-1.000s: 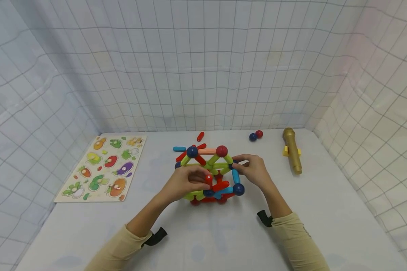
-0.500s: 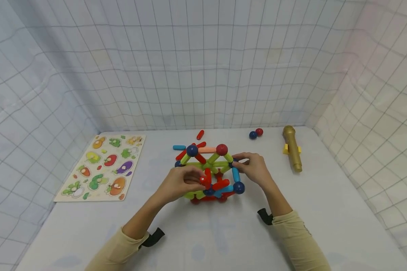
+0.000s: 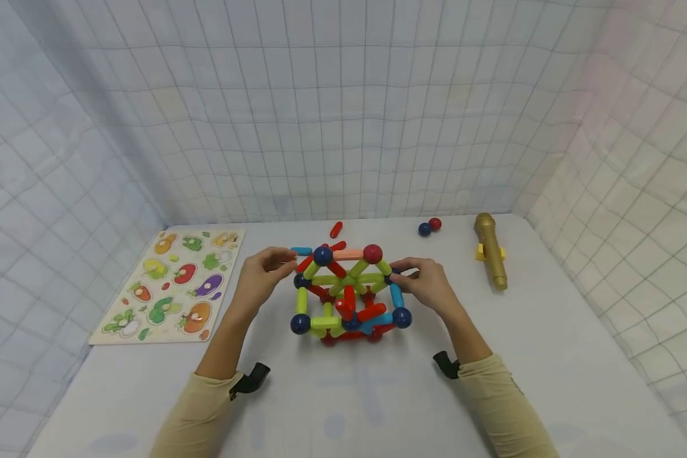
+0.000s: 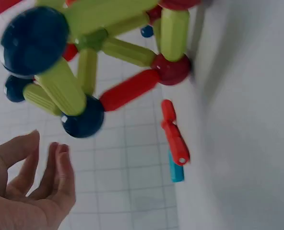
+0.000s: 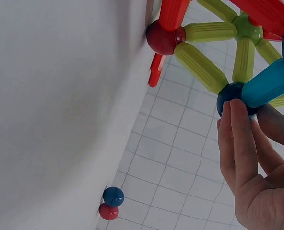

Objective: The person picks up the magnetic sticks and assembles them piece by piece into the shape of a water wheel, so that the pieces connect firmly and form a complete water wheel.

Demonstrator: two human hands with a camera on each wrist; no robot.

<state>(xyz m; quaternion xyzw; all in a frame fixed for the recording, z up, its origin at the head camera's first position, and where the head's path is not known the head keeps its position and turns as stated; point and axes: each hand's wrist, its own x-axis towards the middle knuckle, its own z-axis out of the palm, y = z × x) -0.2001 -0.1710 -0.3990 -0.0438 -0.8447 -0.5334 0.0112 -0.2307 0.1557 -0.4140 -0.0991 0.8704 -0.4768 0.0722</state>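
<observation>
A magnetic stick-and-ball structure point(image 3: 324, 322) of green, red and blue rods stands mid-table, with blue and red balls at its joints. My right hand point(image 3: 429, 286) pinches the blue ball point(image 5: 226, 93) at its right corner. To the left, my left hand point(image 3: 260, 280) hovers apart from the structure, its fingers loosely bent and nothing between them. In the left wrist view, the nearest joint to that hand is a blue ball point(image 4: 83, 120). At the structure's front, short red rods point(image 3: 372, 312) stick out from a blue ball.
Behind the structure lie loose red rods point(image 3: 336, 229) and a light blue rod point(image 3: 301, 251). A blue ball point(image 3: 425, 229) touches a red ball point(image 3: 435, 224) farther right. A gold microphone-shaped toy point(image 3: 491, 251) lies at right, a vegetable puzzle board point(image 3: 226, 283) at left.
My left hand has let go of a red rod at the structure's front and moved left and back. That rod stays on the structure. My right hand holds its place.
</observation>
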